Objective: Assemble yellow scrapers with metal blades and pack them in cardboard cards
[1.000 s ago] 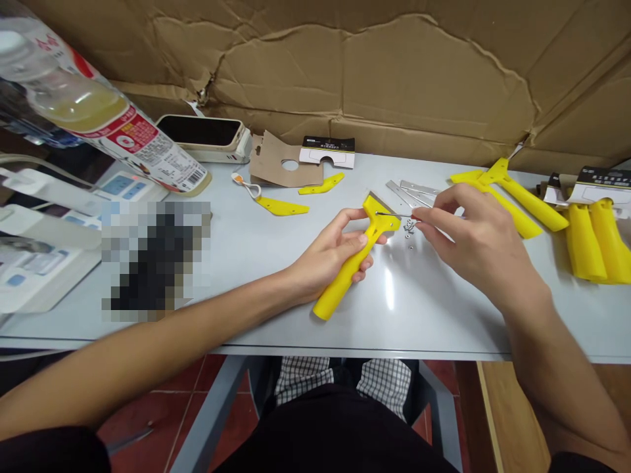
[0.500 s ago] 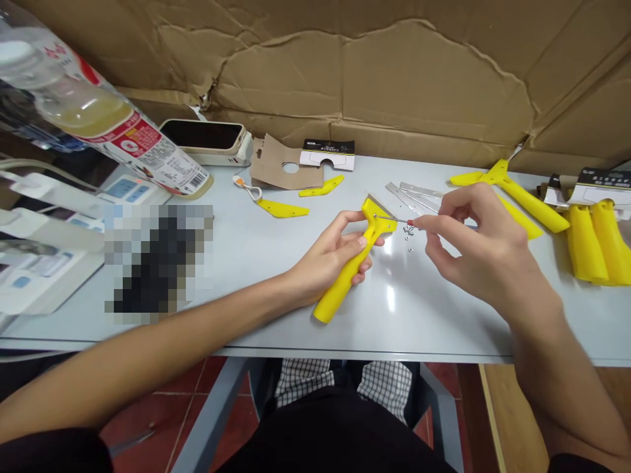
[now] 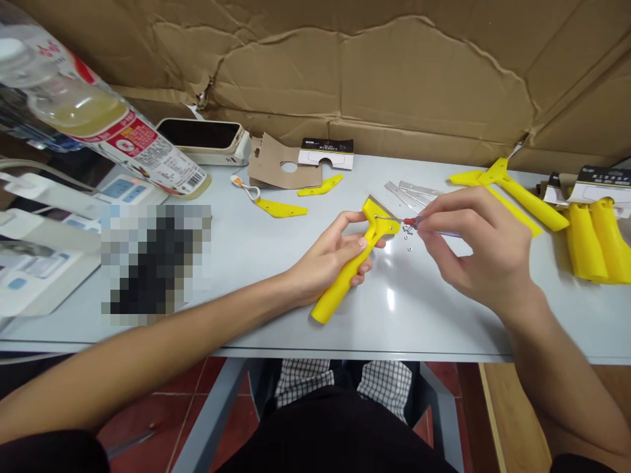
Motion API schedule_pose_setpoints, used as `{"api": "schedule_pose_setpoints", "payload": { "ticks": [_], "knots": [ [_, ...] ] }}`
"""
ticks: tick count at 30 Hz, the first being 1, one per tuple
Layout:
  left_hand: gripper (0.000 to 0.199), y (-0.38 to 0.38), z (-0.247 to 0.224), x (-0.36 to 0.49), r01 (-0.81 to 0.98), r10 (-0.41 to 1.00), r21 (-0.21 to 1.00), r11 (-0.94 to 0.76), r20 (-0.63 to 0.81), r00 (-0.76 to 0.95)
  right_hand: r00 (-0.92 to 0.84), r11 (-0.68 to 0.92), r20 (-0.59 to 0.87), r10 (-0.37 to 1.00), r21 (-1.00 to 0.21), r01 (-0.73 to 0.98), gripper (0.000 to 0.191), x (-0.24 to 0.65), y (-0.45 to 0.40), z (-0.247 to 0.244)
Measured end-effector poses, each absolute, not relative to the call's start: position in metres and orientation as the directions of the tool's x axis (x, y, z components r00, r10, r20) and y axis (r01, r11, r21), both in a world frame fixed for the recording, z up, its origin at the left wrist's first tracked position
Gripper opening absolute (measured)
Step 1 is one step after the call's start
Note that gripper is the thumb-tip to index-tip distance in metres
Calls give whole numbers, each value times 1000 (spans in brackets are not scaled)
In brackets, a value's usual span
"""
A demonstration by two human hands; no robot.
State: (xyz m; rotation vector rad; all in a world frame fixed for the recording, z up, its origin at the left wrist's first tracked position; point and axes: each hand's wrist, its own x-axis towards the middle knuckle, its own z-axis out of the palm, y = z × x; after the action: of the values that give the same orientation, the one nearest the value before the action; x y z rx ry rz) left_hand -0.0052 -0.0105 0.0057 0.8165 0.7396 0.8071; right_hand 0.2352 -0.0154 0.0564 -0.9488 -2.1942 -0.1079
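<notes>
Near the middle of the desk [image 3: 444, 328], the left hand [image 3: 320, 269] has its grip wrapped around a yellow scraper [image 3: 340, 289]. Its long handle points to seven o'clock, its head to one. From three o'clock, the right hand [image 3: 486, 256], farther off, pinches a screwdriver [image 3: 410, 223] whose thin tip meets the head.

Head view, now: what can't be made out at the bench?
All in the head view:
- Dark object at left: pixelated, identity unreadable.
- Screwdriver: handle partly covered by the right hand; tip too small to tell if seated in the yellow scraper's screw.
- Loose small hardware: too small to count.
- Flat metal strips: some ends behind the right hand.
- Black-and-white packaging: cut off by right edge.
</notes>
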Motion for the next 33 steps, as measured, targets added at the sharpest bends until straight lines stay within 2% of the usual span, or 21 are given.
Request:
{"api": "schedule_pose_setpoints", "payload": {
  "ticks": [6, 14, 21, 27, 33],
  "knots": [
    [30, -8, 7, -6, -323, 828, 827, 460, -268, 492, -494, 726, 620, 609, -185, 663, 29, 240, -13, 54],
    [31, -7, 6, -6, -334, 823, 814, 474, -275, 497, -515, 749, 657, 550, -117, 652, 16, 244, -7, 56],
    [33, -7, 6, -6, -344, 821, 802, 488, -288, 494, -505, 707, 586, 633, -174, 685, 2, 245, -5, 56],
    [37, -5, 4, -8, -366, 812, 783, 503, -282, 512, -446, 612, 516, 731, -208, 763, 17, 249, -11, 57],
    [42, -2, 2, -10, -433, 810, 730, 529, -281, 515, -428, 632, 592, 683, -184, 753, 10, 251, -8, 56]
  ]
}}
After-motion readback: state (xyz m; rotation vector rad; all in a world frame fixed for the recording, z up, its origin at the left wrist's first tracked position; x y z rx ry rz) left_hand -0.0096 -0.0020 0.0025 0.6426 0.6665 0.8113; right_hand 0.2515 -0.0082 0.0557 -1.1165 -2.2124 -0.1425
